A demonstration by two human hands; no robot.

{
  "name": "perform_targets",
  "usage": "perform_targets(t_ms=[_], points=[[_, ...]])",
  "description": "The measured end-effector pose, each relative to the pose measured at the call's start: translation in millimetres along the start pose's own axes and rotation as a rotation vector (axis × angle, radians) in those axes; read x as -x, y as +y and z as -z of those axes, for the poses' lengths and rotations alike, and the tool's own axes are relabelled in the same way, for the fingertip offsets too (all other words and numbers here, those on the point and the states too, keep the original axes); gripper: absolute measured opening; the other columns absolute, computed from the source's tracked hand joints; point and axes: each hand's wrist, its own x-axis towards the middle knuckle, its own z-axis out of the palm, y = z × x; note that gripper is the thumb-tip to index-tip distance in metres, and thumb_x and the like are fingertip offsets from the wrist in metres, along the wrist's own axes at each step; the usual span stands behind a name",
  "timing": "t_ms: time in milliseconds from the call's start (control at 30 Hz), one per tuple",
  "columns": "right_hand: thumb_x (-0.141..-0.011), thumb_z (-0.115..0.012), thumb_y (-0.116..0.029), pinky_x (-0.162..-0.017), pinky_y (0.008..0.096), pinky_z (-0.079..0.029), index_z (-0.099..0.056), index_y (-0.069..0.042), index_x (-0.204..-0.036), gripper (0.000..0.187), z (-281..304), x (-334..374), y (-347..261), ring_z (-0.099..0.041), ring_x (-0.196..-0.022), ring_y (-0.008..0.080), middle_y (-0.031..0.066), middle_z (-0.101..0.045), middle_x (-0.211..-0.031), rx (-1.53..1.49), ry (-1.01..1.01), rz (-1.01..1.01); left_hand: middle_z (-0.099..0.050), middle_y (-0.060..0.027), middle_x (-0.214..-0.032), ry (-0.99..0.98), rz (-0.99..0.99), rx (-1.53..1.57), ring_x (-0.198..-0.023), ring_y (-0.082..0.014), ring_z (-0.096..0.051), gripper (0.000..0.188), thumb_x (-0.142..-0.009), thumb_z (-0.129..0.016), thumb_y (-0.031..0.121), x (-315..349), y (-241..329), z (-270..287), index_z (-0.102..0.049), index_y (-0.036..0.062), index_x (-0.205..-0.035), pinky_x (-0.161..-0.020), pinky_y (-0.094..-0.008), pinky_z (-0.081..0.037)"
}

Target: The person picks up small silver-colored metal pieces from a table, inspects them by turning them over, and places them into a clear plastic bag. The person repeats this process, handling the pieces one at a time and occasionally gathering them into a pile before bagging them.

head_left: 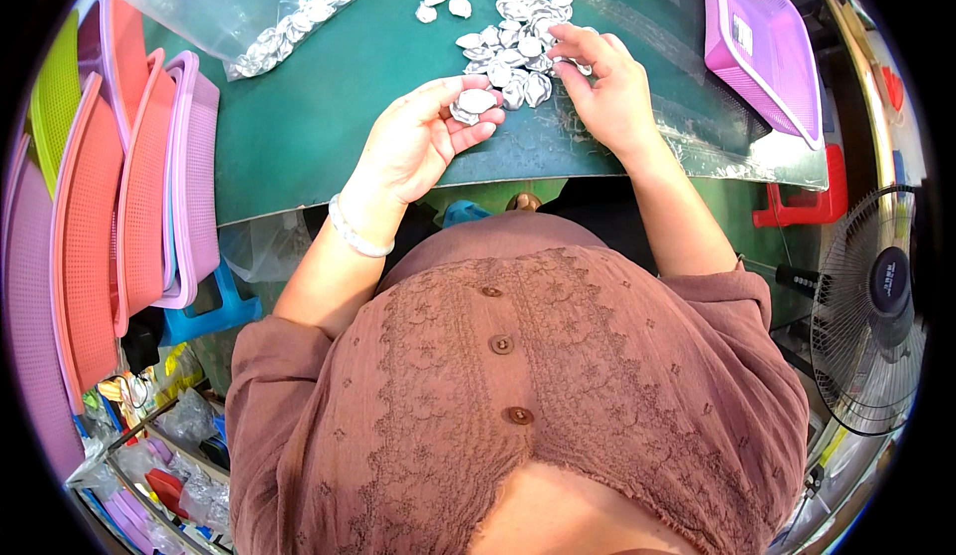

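On the green table lies a loose pile of small white-and-silver oval pieces (511, 39) with pointed ends and wavy rims; their exact kind I cannot tell. My left hand (423, 137) is closed around a few of these pieces (476, 103), stacked between thumb and fingers at the pile's near left side. Over the pile's right side is my right hand (609, 87), thumb and fingers curled but apart. Its fingertips are close to the pieces, and no piece shows plainly gripped in them.
A clear plastic bag (224, 2) with more such pieces lies at the table's far left. A purple basket (765, 47) stands on the right. Stacked orange baskets (90, 246) and purple ones lean at the left. A fan (866, 306) stands at the right, near a red stool (835, 189).
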Motion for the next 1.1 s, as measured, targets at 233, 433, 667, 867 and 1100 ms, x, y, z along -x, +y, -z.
perform_targets(t_ms=[233, 433, 667, 867, 1100], points=[[-0.072, -0.063, 0.001, -0.064, 0.0257, -0.049, -0.059, -0.011, -0.105, 0.035, 3, 4, -17, -0.06, -0.073, 0.0162, 0.0056, -0.065, -0.084, -0.244, -0.041, 0.009, -0.056, -0.022, -0.107, 0.01, -0.006, 0.001, -0.091, -0.0259, -0.06, 0.033, -0.091, -0.042, 0.016, 4, 1, -5, -0.048, -0.0091, -0.113, -0.081, -0.0309, -0.05], [-0.078, -0.059, 0.0, -0.066, 0.0228, -0.048, -0.055, -0.005, -0.11, 0.033, -2, 11, -25, -0.058, -0.075, 0.0101, 0.0069, -0.064, -0.09, -0.565, -0.177, -0.149, -0.057, -0.0196, -0.102, 0.011, -0.006, -0.021, -0.09, -0.0258, -0.06, 0.03, -0.09, -0.044, 0.016, 4, 0, -4, -0.051, -0.0075, -0.107, -0.081, -0.0321, -0.05], [-0.081, -0.056, 0.0, -0.07, 0.0221, -0.048, -0.05, -0.001, -0.116, 0.035, -7, 10, -32, -0.058, -0.078, 0.0104, 0.0077, -0.064, -0.091, -0.892, -0.253, -0.401, -0.06, -0.013, -0.088, 0.024, 0.111, -0.025, -0.076, -0.0207, -0.061, 0.024, -0.09, -0.047, 0.018, 7, 0, -7, -0.054, -0.0027, -0.099, -0.065, -0.0267, -0.051], [-0.08, -0.054, 0.004, -0.077, 0.0254, -0.048, -0.053, -0.004, -0.114, 0.035, -12, 15, -37, -0.061, -0.084, 0.0138, 0.008, -0.064, -0.093, -0.703, -0.202, -0.075, -0.061, -0.0109, -0.085, -0.075, 0.192, 0.041, -0.069, -0.0176, -0.06, 0.021, -0.089, -0.049, 0.016, 6, -2, -1, -0.054, -0.0003, -0.101, -0.058, -0.0236, -0.051], [-0.073, -0.058, 0.001, -0.079, 0.0335, -0.046, -0.055, -0.005, -0.111, 0.039, -8, 11, -28, -0.057, -0.092, 0.0239, 0.0104, -0.061, -0.099, -0.224, -0.128, 0.134, -0.061, -0.0171, -0.096, 0.035, 0.076, 0.005, -0.08, -0.0212, -0.062, 0.024, -0.09, -0.047, 0.015, 6, -3, -6, -0.051, -0.0024, -0.107, -0.064, -0.0266, -0.053]])
